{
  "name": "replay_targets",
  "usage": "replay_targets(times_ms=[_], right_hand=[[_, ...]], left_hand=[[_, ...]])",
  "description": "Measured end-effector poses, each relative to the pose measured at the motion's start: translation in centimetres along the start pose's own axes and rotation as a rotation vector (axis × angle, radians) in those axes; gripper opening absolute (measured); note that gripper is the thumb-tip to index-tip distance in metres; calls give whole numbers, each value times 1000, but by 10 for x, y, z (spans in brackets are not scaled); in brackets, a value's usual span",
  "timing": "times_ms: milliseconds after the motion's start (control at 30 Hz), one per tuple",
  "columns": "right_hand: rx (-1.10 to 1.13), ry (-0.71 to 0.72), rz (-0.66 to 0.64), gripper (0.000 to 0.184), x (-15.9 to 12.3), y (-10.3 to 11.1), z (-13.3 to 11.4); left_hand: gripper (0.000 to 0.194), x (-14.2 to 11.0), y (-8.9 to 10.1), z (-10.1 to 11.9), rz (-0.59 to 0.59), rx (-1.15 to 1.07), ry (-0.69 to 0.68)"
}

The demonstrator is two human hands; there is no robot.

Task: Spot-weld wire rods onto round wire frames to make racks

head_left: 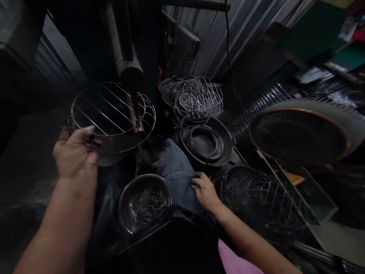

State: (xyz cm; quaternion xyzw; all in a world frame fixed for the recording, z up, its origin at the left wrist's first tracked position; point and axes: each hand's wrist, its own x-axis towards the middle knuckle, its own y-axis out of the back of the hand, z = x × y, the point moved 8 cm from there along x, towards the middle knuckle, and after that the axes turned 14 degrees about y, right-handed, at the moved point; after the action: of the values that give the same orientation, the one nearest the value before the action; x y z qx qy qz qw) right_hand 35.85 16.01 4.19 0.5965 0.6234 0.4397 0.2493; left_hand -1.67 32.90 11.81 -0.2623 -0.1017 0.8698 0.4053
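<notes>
My left hand (78, 150) is closed on the near left rim of a round wire rack (114, 133). The rack has two hoops with parallel bars across the upper one, and it surrounds the copper-coloured lower electrode (138, 127) of a machine. Above that hangs a thick metal cylinder (131, 72). My right hand (207, 192) is beside my jeans-covered knee (178, 175), its fingers curled; whatever they may hold is too small to make out. Between my legs sits a steel bowl (124, 199) with many short bent wire pieces (149, 205).
Beyond my knee, wire hoops (203, 142) lie in a dark round pan (228, 137), with a pile of wire racks (198, 99) behind. More wire racks (270, 194) are at the right, below a round fan (302, 133). A black cable (228, 49) hangs at the back.
</notes>
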Motion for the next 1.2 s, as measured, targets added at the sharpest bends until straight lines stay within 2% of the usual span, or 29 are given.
replay_targets(times_ms=[133,200,300,400,467,533,600,667,733,833,900,1100,1200], right_hand=[[-212,-46,-133,28,-3,-4,-1],[-207,-74,-153,28,-6,-4,2],[41,-86,-80,25,2,3,7],[361,-110,53,23,35,21,-1],[563,-116,69,25,71,26,-21],[815,-70,49,25,111,23,-55],[977,-13,74,25,147,16,-88],[1002,15,117,22,172,4,-112],[916,35,203,18,187,-7,-123],[743,51,322,16,195,-17,-126],[724,23,354,17,197,-19,-124],[1048,-215,324,24,200,-25,-119],[1055,-205,312,24,196,-25,-120]], left_hand=[[36,-7,-3,-5,-60,-20,61],[39,-6,-3,-7,-88,-44,78],[41,-2,-2,-11,-111,-51,81],[44,0,-2,-14,-116,-59,80],[44,-1,-3,-15,-117,-73,88],[44,-5,-6,-16,-118,-77,93],[44,-10,-7,-15,-115,-71,87],[44,-13,-8,-14,-109,-67,70],[44,-15,-8,-14,-109,-70,58],[45,-14,-9,-13,-121,-75,33],[45,-13,-10,-13,-131,-75,17],[45,-11,-15,-13,-150,-94,10],[47,-13,-18,-14,-143,-119,54]])
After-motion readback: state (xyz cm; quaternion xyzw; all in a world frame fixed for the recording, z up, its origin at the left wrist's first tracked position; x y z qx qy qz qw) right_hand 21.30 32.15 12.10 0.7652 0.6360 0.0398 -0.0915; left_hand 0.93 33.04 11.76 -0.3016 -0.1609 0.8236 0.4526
